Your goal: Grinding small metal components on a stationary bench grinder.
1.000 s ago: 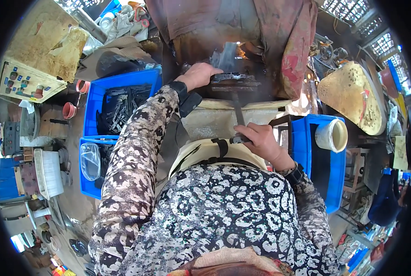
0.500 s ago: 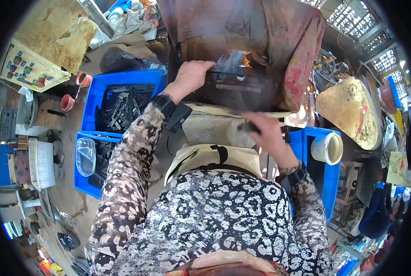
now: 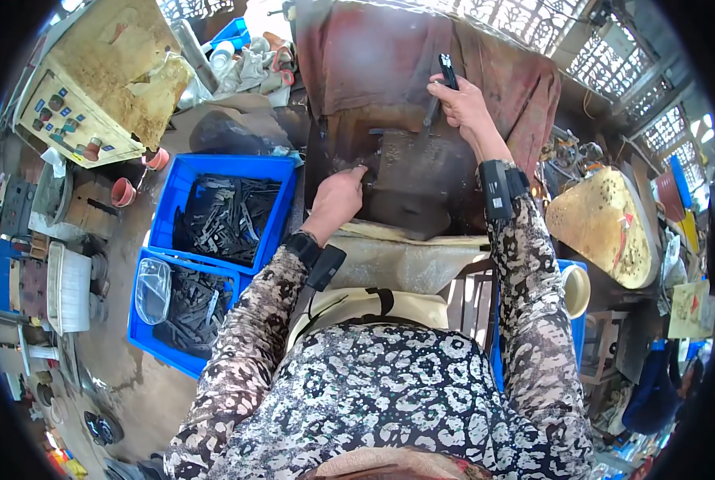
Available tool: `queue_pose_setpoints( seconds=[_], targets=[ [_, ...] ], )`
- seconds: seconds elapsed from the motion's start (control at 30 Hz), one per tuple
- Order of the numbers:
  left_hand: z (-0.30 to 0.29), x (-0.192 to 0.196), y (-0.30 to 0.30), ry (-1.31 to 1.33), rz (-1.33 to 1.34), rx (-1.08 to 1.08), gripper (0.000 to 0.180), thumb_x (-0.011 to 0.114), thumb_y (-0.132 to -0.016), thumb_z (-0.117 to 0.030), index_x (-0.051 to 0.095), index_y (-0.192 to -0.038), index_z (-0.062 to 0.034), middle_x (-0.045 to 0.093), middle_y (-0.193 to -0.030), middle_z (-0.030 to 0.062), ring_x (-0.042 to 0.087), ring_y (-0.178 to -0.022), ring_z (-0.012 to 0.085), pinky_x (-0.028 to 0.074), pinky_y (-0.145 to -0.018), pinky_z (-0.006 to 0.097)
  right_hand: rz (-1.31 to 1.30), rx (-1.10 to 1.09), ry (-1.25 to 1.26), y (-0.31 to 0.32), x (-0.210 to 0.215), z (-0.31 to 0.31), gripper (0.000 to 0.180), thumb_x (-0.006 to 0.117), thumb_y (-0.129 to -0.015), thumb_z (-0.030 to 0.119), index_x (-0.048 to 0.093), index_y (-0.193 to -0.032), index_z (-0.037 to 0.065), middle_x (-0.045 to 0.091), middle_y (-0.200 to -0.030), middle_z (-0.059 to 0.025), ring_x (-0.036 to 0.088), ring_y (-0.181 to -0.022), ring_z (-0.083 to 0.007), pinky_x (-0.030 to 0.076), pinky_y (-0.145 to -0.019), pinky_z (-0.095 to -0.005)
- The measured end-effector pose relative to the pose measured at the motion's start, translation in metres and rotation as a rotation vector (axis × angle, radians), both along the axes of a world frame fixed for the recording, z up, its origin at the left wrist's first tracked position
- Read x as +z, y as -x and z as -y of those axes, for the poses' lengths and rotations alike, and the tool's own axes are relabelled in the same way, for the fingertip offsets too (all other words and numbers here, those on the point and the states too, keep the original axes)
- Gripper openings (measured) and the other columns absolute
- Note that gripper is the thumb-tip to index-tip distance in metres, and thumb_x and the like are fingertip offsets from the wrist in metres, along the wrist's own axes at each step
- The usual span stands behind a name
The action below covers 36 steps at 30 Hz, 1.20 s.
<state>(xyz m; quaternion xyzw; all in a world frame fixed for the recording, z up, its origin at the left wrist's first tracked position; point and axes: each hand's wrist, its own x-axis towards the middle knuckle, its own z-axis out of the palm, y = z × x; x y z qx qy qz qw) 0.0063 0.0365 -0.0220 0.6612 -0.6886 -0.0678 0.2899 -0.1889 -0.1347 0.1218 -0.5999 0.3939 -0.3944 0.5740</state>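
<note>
My right hand [image 3: 465,110] has swung outward gripping a black tool [image 3: 448,74], so it now sits ahead and right of my left hand [image 3: 337,200], whose hold I cannot tell remotely

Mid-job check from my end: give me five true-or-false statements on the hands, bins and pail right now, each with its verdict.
1. The right hand holds a slim dark tool. True.
2. The left hand is inside a blue bin. False: it is outside both left-side bins, to their right.
3. The upper left blue bin holds dark pieces. True.
4. The whitish pail is on the person's left. False: it is on the right, partly hidden by the right sleeve.
5. A clear plastic tub is at the lower left blue bin. True.
</note>
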Motion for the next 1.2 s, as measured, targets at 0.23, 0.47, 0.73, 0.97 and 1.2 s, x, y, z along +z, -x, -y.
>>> queue_pose_setpoints(
  seconds=[0.23, 0.47, 0.73, 0.97, 1.2],
  targets=[
    [-0.007, 0.008, 0.004, -0.012, -0.022, 0.04, 0.028, 0.051, -0.086, -0.011, 0.064, -0.111, -0.0075, 0.066, -0.091, 0.0209, 0.063, -0.084, 0.0396, 0.05, -0.074, 0.049, -0.05, 0.01, -0.036, -0.006, -0.009, 0.037, 0.018, 0.072, -0.085, 0.017, 0.062, -0.1, 0.013, 0.038, -0.059, 0.0115, 0.032, -0.044, 0.0009, 0.02, -0.039, -0.0185],
    [-0.006, -0.005, 0.003, -0.026, -0.032, 0.023, 0.017, 0.056, -0.075, -0.007, 0.067, -0.088, -0.0057, 0.067, -0.081, 0.0178, 0.067, -0.079, 0.0336, 0.053, -0.07, 0.045, -0.142, 0.013, 0.006, -0.012, -0.003, 0.049, 0.021, 0.074, -0.083, 0.024, 0.059, -0.096, 0.016, 0.035, -0.059, 0.0115, 0.029, -0.042, -0.0006, 0.019, -0.038, -0.0194],
    [-0.004, -0.007, -0.001, -0.032, -0.01, -0.007, 0.022, 0.054, -0.077, -0.009, 0.065, -0.095, -0.0059, 0.066, -0.084, 0.0154, 0.064, -0.083, 0.0345, 0.051, -0.072, 0.045, -0.283, -0.166, 0.089, 0.022, -0.056, 0.012, 0.021, 0.069, -0.088, 0.029, 0.055, -0.084, 0.013, 0.038, -0.056, 0.0084, 0.034, -0.042, -0.0032, 0.023, -0.038, -0.021],
    [-0.012, 0.005, 0.0, 0.052, 0.036, -0.041, 0.022, 0.056, -0.077, -0.01, 0.066, -0.095, -0.0068, 0.066, -0.086, 0.0137, 0.065, -0.086, 0.0326, 0.052, -0.073, 0.043, -0.687, -0.09, 0.333, 0.1, -0.15, -0.066, 0.025, 0.064, -0.09, 0.027, 0.062, -0.098, 0.003, 0.059, -0.072, -0.0058, 0.056, -0.062, -0.0163, 0.042, -0.057, -0.0299],
    [-0.059, 0.011, -0.017, 0.601, -0.072, 0.026, 0.029, 0.06, -0.073, -0.004, 0.068, -0.099, -0.0134, 0.065, -0.093, 0.0077, 0.064, -0.087, 0.0277, 0.054, -0.074, 0.038, -0.789, -0.098, 0.496, 0.102, -0.163, -0.081, 0.027, 0.062, -0.089, 0.021, 0.063, -0.104, -0.002, 0.068, -0.092, -0.0174, 0.065, -0.082, -0.0262, 0.048, -0.078, -0.0363]
  ],
)
